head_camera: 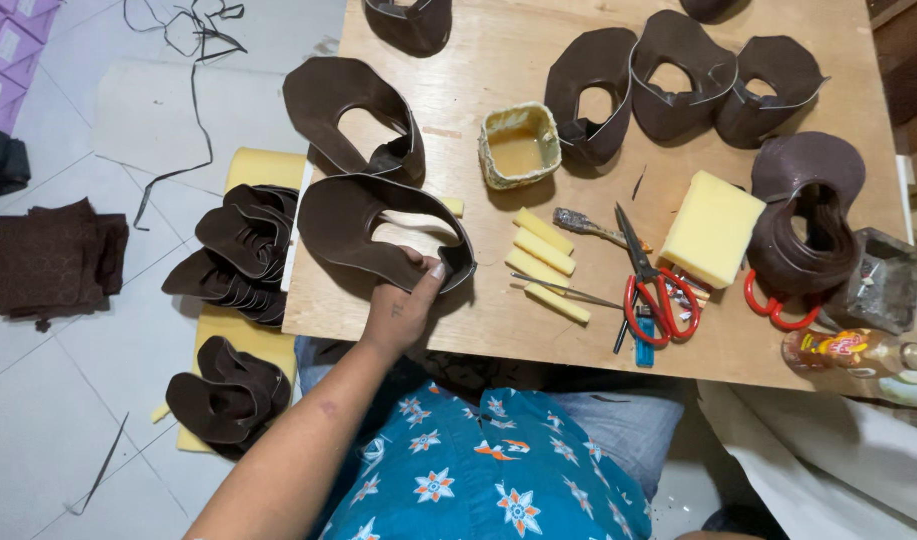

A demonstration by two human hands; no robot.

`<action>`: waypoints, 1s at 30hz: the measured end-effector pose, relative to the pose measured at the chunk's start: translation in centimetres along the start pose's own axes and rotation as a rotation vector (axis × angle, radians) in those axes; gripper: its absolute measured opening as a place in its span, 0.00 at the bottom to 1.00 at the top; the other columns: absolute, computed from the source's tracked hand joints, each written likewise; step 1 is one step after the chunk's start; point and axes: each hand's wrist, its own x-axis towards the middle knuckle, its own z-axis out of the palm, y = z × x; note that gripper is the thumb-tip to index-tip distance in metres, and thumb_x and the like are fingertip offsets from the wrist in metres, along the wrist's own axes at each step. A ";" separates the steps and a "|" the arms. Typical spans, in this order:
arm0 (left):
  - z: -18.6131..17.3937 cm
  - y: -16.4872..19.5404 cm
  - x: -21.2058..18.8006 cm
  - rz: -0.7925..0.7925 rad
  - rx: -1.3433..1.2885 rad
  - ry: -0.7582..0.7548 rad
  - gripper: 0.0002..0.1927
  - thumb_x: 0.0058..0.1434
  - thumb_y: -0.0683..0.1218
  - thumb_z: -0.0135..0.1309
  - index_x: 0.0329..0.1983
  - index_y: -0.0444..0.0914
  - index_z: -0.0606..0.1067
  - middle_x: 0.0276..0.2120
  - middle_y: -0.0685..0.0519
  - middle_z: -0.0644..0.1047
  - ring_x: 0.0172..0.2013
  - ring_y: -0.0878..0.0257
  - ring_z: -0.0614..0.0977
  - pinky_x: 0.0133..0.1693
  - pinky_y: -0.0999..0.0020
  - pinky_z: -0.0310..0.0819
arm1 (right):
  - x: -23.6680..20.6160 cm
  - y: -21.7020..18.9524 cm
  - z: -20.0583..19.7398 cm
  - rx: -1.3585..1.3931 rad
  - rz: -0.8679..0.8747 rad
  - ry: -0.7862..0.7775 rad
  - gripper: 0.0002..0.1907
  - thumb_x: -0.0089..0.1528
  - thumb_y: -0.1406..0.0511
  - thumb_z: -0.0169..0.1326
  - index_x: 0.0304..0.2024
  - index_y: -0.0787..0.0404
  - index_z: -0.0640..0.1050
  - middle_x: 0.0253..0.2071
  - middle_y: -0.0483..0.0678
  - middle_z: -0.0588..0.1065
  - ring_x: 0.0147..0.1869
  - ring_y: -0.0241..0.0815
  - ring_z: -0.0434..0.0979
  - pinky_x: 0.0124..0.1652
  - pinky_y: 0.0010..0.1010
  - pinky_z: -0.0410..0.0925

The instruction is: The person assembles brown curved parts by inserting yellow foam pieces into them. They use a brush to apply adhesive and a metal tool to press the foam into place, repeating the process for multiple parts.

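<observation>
My left hand (406, 305) grips the near edge of a dark brown leather shoe upper (348, 222) at the front left of the wooden table (488, 310). A second brown upper (346, 100) lies just behind it. My right hand is out of view. Several yellow foam strips (540, 262) lie to the right of my hand, beside a glue-caked brush (590, 226).
A yellow glue tub (519, 146), red-handled scissors (650, 290), a yellow foam block (710, 228) and more brown uppers (678, 80) stand on the table. Stacks of uppers (240, 250) rest on yellow foam on the floor at left, near brown fabric squares (48, 262).
</observation>
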 end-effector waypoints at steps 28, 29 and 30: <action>2.6 5.6 -2.6 -0.423 -0.606 -0.183 0.19 0.71 0.54 0.54 0.51 0.33 0.77 0.37 0.49 0.74 0.33 0.63 0.75 0.34 0.71 0.73 | -6.2 7.4 -21.8 -0.627 0.562 0.954 0.05 0.69 0.66 0.47 0.44 0.61 0.70 0.47 0.54 0.79 0.48 0.43 0.82 0.40 0.31 0.75; 3.0 5.9 -2.7 -0.543 -0.610 -0.181 0.20 0.70 0.54 0.54 0.48 0.31 0.77 0.38 0.49 0.76 0.35 0.63 0.79 0.36 0.70 0.76 | -5.9 7.4 -22.2 -0.628 0.556 0.960 0.05 0.69 0.66 0.47 0.44 0.61 0.70 0.47 0.54 0.79 0.47 0.43 0.82 0.41 0.31 0.76; 3.3 6.3 -2.7 -0.664 -0.612 -0.177 0.21 0.69 0.54 0.54 0.46 0.29 0.76 0.39 0.49 0.78 0.38 0.63 0.82 0.39 0.69 0.79 | -5.7 7.4 -22.6 -0.629 0.551 0.965 0.04 0.69 0.66 0.47 0.44 0.61 0.70 0.47 0.54 0.80 0.47 0.43 0.82 0.41 0.31 0.76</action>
